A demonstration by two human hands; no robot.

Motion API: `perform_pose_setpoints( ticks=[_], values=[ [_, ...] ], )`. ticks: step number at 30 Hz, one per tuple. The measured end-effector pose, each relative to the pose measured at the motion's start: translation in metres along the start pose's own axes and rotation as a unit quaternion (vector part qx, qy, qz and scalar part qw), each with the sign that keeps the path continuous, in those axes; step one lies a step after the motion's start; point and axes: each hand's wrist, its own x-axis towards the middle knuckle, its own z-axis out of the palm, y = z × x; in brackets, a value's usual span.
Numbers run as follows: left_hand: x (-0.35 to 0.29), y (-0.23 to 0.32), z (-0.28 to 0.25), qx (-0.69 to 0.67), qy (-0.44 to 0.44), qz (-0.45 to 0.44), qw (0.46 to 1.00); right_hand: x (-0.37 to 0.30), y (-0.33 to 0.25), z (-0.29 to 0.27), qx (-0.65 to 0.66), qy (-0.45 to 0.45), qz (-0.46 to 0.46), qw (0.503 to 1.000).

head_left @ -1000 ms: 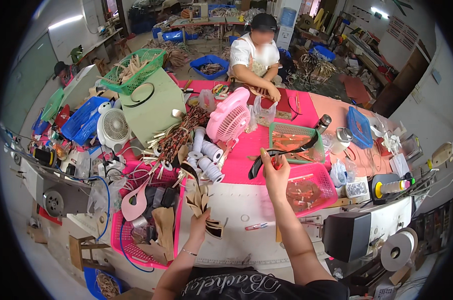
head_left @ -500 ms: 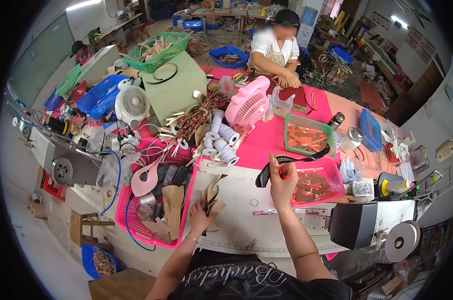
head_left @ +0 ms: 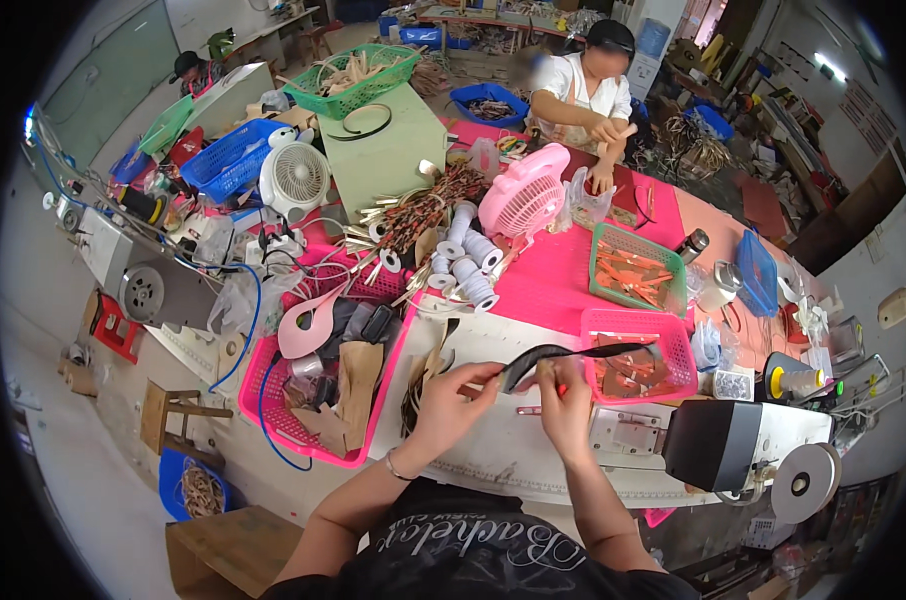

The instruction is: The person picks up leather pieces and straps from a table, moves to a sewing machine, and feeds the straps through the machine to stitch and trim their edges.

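Holding black strip (head_left: 541,352) (tabletop edge (head_left: 518,478) near)

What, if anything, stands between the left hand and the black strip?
Nothing visible: the left hand is at the left end of the black strip, touching or nearly so. The right hand grips the strip farther right.

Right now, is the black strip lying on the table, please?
No, the right hand holds the black strip up, the left hand at one end.

White script lettering (head_left: 548,549) crosses the black shirt (head_left: 423,578) at the near edge of the desk (head_left: 493,440). The wall chart (head_left: 861,110) is too small to read.
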Motion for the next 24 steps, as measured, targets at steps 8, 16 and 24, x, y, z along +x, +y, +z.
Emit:
perform_pose_setpoints(
  ticks=[8, 16, 24],
  values=[
    [0.005, 0.047, -0.034, 0.252, -0.101, 0.250, 0.929, -0.006, -0.078, -0.027, -0.117, -0.113, -0.105, 0.981],
    [-0.010, 0.060, -0.045, 0.145, -0.128, 0.172, 0.966, 0.005, -0.052, -0.027, 0.044, -0.284, -0.002, 0.958],
    [-0.009, 0.072, -0.061, 0.025, -0.212, 0.023, 0.977, 0.003, -0.069, -0.031, 0.084, -0.323, 0.137, 0.932]
  ],
)
